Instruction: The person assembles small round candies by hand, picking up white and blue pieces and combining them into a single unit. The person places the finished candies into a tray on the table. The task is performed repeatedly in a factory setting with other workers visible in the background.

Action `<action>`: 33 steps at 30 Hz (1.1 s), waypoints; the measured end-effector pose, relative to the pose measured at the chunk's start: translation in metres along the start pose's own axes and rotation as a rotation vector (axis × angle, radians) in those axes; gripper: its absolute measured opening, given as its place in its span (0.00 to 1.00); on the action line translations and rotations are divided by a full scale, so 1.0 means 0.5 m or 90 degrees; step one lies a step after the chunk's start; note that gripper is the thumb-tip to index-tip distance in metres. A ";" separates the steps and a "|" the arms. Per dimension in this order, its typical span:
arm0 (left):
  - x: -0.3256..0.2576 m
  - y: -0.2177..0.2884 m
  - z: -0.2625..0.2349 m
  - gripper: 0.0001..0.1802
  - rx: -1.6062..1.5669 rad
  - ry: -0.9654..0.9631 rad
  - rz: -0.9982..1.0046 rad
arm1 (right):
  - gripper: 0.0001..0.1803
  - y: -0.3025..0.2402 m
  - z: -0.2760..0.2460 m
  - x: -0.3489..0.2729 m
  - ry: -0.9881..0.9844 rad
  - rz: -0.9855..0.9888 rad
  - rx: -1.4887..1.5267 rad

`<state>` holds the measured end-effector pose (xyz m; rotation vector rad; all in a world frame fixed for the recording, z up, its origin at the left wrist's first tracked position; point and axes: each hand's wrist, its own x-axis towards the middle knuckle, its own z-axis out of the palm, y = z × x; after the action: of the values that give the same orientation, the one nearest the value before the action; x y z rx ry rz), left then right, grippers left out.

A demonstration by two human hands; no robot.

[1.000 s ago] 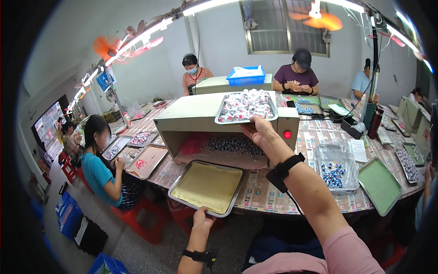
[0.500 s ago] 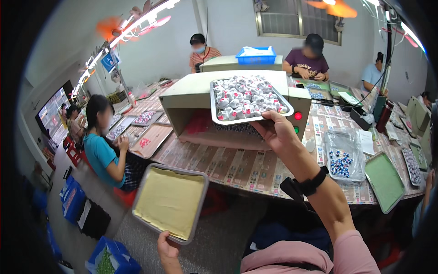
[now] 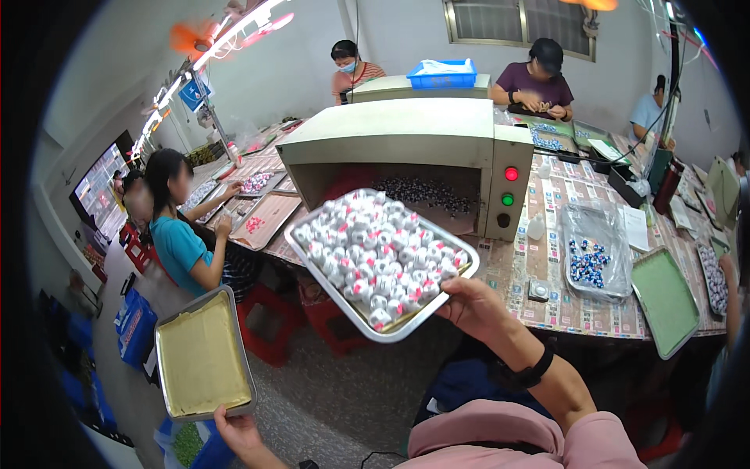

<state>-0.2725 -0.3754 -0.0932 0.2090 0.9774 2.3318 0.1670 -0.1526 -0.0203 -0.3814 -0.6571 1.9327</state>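
My right hand (image 3: 473, 309) grips the near right corner of a metal tray (image 3: 412, 327), its thumb over the rim. Small round silver-white pieces (image 3: 371, 254) with pink marks are heaped in that tray, which tilts in front of the machine's opening. At the lower left, my left hand (image 3: 238, 432) pinches the bottom edge of a second tray (image 3: 203, 356). A yellowish sheet lines this one, and nothing lies on it. The beige box-shaped machine (image 3: 391, 141) has an open front, a red and a green light, and many small dark-and-white pieces (image 3: 430, 191) inside.
A paper-covered table (image 3: 508, 289) bears the machine, a plastic-covered tray of blue pieces (image 3: 590, 262) and a green tray (image 3: 664, 301). A person in a teal shirt (image 3: 180, 246) sits at left; others work across the table. Red stools (image 3: 269, 320) and blue bins (image 3: 211, 449) stand below.
My right hand has drawn the filled tray down and toward me, away from the machine's top, uncovering its opening. The lined tray in my left hand has shifted left.
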 end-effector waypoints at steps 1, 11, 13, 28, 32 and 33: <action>-0.016 0.004 0.013 0.20 0.004 0.003 0.018 | 0.21 0.014 -0.026 0.002 -0.013 0.022 -0.005; -0.050 -0.020 0.083 0.24 0.016 -0.099 -0.090 | 0.16 0.078 -0.234 0.062 0.069 0.092 -0.093; -0.041 -0.034 0.114 0.25 0.015 -0.130 -0.117 | 0.13 0.066 -0.251 0.066 0.096 0.105 -0.127; -0.077 -0.188 0.341 0.27 0.048 -0.238 -0.290 | 0.11 0.062 -0.230 0.085 0.350 0.046 -0.448; -0.110 -0.213 0.375 0.30 0.062 -0.259 -0.338 | 0.14 0.038 -0.238 0.112 0.385 0.098 -0.628; -0.113 -0.226 0.382 0.30 0.062 -0.275 -0.352 | 0.14 0.037 -0.258 0.125 0.363 0.087 -0.643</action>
<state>-0.1060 -0.2312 -0.0297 0.4054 0.8038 1.6480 0.1948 -0.0671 -0.1331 -1.5588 -1.1882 1.3582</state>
